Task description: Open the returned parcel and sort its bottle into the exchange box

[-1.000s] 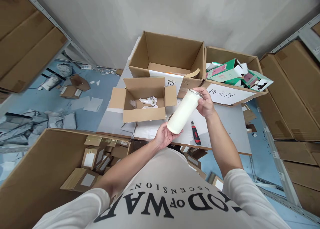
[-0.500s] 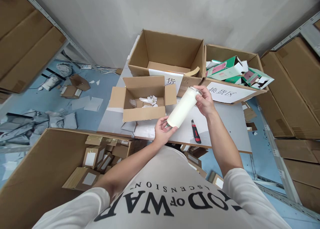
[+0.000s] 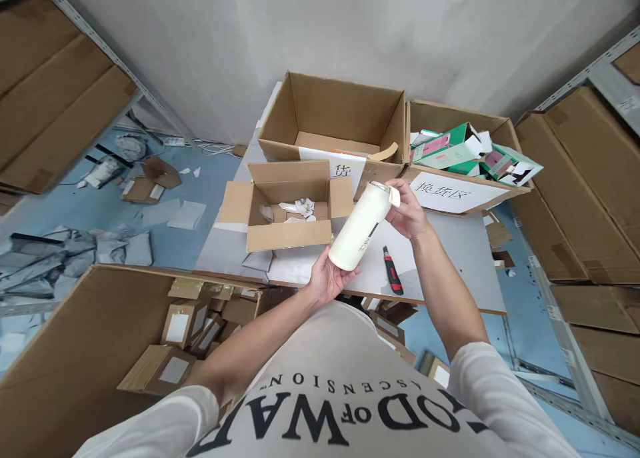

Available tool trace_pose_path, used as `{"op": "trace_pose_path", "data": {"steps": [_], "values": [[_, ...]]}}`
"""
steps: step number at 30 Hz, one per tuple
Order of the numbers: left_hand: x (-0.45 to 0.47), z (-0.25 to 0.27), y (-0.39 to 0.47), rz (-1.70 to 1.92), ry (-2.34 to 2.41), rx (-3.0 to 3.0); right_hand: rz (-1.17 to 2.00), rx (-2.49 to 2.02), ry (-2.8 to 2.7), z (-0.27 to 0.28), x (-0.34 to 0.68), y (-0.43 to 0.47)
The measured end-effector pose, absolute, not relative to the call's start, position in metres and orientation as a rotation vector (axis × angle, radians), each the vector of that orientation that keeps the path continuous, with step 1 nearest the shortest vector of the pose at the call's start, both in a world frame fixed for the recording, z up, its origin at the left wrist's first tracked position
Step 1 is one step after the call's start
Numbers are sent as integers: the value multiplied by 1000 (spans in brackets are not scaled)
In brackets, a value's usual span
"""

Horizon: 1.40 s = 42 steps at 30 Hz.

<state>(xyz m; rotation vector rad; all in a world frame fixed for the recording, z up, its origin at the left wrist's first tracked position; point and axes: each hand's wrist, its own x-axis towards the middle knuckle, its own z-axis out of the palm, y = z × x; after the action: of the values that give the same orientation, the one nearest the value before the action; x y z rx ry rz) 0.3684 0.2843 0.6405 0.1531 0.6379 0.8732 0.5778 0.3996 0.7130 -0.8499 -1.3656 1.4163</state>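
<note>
A cream-coloured bottle [image 3: 359, 230] with dark lettering on its side is held tilted above the table, its lid end up and to the right. My left hand [image 3: 331, 276] cups the base, with the fingers underneath it. At the upper end my right hand [image 3: 407, 211] grips the lid by its loop. An open small carton [image 3: 289, 235] with crumpled white paper [image 3: 301, 209] inside stands to the left of the bottle. On the table [image 3: 440, 265], right of the bottle, lies a red and black box cutter [image 3: 393, 271].
Behind stand a large open carton [image 3: 345, 105] and another carton [image 3: 465, 115] holding several green and white boxes [image 3: 453, 150]. A big carton [image 3: 100, 298] of small brown boxes [image 3: 177, 321] sits at the lower left. Shelves with cartons [image 3: 590, 191] flank both sides.
The bottle has been turned about its length, so the lettering and the lid loop now show. Its base has dropped slightly toward me, and my left hand has shifted under it.
</note>
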Motion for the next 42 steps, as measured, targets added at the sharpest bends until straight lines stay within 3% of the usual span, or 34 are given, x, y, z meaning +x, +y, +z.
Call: {"op": "trace_pose_path", "data": {"steps": [7, 11, 22, 28, 34, 42], "values": [[370, 641, 287, 807, 627, 173, 1292, -873, -1324, 707, 571, 401], [372, 643, 286, 990, 658, 280, 1266, -902, -1303, 708, 575, 403], [372, 634, 284, 1090, 746, 347, 1395, -903, -1397, 722, 583, 401], [366, 627, 295, 1164, 800, 533, 1088, -943, -1399, 730, 589, 403], [354, 594, 288, 1115, 1297, 1032, 683, -936, -1446, 737, 608, 387], [387, 559, 298, 1020, 1330, 957, 651, -1122, -1560, 710, 592, 347]]}}
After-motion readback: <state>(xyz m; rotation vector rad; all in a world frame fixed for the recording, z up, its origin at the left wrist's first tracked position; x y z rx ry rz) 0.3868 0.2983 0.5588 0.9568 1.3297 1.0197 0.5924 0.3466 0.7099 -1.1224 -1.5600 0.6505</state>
